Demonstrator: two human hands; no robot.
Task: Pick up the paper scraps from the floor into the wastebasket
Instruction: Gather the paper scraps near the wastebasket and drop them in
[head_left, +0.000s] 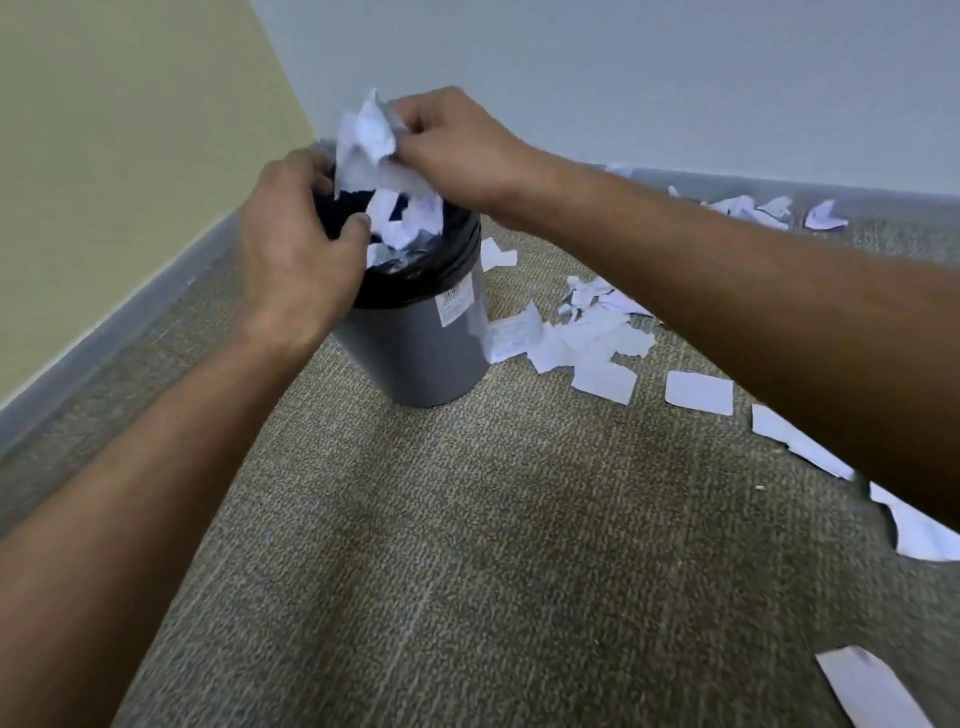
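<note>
1. Carpet (467, 519), grey-brown and ribbed, runs into a corner where a yellowish wall (104, 130) meets a pale blue-grey wall (623, 78).
2. White scraps (597, 338), torn into flat and crumpled pieces, lie on the carpet right of the bin (415, 358); the nearest touch or almost touch its side, more trail toward the right edge, and a few sit along the far baseboard (779, 182).
3. Right hand (457, 140) is closed around a crumpled wad (366, 137), pinched at the fingertips and held above the bin's mouth.
4. Left hand (296, 234) is curled at the bin's left rim, thumb pointing inward near the paper; whether it grips the rim, the liner or paper, I cannot tell.
5. Bin is grey and round, standing upright near the corner, with a black liner (447, 265) folded over its rim and a white label (457, 306) on its side.
6. Inside, white scraps are heaped up to about the rim, and loose pieces hang just under the wad.
</note>
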